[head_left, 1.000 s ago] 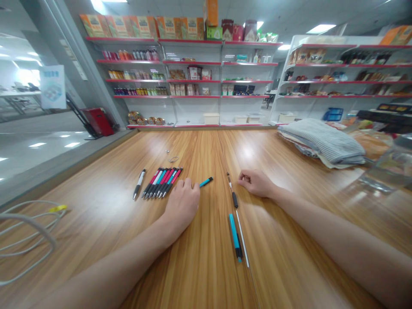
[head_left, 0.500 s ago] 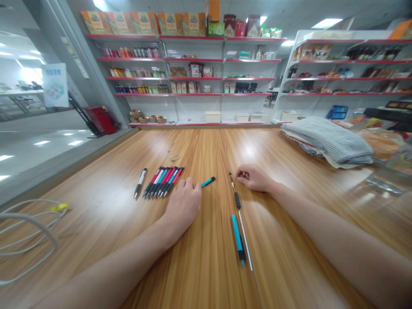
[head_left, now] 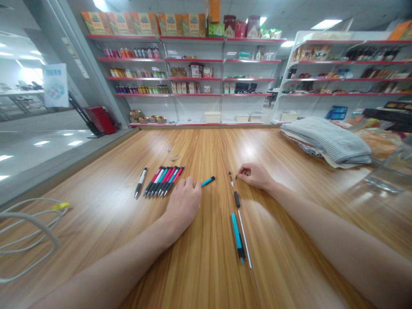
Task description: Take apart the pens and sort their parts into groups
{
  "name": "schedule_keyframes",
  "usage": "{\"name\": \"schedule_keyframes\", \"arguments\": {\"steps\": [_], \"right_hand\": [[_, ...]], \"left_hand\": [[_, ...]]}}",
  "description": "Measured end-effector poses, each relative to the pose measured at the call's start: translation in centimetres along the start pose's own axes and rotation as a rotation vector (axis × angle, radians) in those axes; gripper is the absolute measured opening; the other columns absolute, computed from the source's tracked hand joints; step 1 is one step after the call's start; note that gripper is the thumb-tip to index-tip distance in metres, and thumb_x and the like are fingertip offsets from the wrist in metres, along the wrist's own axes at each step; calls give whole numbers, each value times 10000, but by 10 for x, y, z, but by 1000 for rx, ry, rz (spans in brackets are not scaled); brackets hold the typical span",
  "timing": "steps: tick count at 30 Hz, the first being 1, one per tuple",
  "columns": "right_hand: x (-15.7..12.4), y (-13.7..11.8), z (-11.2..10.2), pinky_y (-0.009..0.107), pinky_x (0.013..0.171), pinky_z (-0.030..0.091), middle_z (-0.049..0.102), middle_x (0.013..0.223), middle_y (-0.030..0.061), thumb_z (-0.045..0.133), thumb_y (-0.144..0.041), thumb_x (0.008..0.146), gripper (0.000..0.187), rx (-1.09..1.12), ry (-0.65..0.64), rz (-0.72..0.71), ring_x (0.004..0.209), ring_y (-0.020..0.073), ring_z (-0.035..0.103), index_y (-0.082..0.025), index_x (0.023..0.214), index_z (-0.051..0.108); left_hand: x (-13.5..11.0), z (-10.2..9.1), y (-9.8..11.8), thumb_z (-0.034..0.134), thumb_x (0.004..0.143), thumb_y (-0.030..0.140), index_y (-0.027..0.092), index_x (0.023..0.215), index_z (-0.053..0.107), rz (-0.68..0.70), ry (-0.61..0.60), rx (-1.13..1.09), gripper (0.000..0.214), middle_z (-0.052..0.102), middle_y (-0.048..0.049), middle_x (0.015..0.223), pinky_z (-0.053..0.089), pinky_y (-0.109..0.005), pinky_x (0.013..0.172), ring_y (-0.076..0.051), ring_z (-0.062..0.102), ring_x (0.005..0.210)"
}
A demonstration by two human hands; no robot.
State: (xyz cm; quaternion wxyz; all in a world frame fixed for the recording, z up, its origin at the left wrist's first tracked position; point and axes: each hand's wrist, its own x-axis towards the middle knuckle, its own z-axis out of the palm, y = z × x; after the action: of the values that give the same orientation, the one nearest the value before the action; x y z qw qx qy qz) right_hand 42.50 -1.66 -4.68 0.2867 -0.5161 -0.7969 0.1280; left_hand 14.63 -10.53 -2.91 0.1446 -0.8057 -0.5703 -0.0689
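My left hand (head_left: 184, 203) rests knuckles-up on the wooden table (head_left: 206, 257), fingers curled round the end of a teal pen part (head_left: 207, 181). A row of several red and teal pens (head_left: 164, 176) lies just left of it, with a white pen (head_left: 140, 182) further left. My right hand (head_left: 254, 175) is pinched on a tiny dark piece near the tip of a thin white refill (head_left: 240, 219) with a black grip. A teal pen barrel (head_left: 237, 237) lies beside the refill.
A small spring and ring (head_left: 174, 157) lie beyond the pens. Folded striped cloth (head_left: 328, 141) sits at the right. White cable (head_left: 28, 234) coils at the left edge. Shop shelves (head_left: 193, 77) stand behind the table.
My right hand has shifted slightly and its pinch now shows a small dark piece. The left hand has stayed put.
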Motion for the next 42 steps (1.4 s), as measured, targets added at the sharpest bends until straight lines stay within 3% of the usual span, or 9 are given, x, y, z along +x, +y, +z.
{"name": "schedule_keyframes", "arguments": {"steps": [22,42], "right_hand": [[1,-13,6,231,558,335,628,636,3,544,-300,799,175,-125,18,10,587,119,539,-187,844,671],[0,-14,6,227,558,334,612,619,-3,520,-280,803,184,-90,-14,-83,566,114,513,-189,841,676]], "left_hand": [[1,-4,2,452,759,36,137,969,575,-25,-35,-3,264,522,-108,981,444,-344,875,-221,506,964],[2,-3,2,461,763,42,138,961,581,-20,-38,-2,251,528,-111,981,442,-350,874,-224,510,962]]}}
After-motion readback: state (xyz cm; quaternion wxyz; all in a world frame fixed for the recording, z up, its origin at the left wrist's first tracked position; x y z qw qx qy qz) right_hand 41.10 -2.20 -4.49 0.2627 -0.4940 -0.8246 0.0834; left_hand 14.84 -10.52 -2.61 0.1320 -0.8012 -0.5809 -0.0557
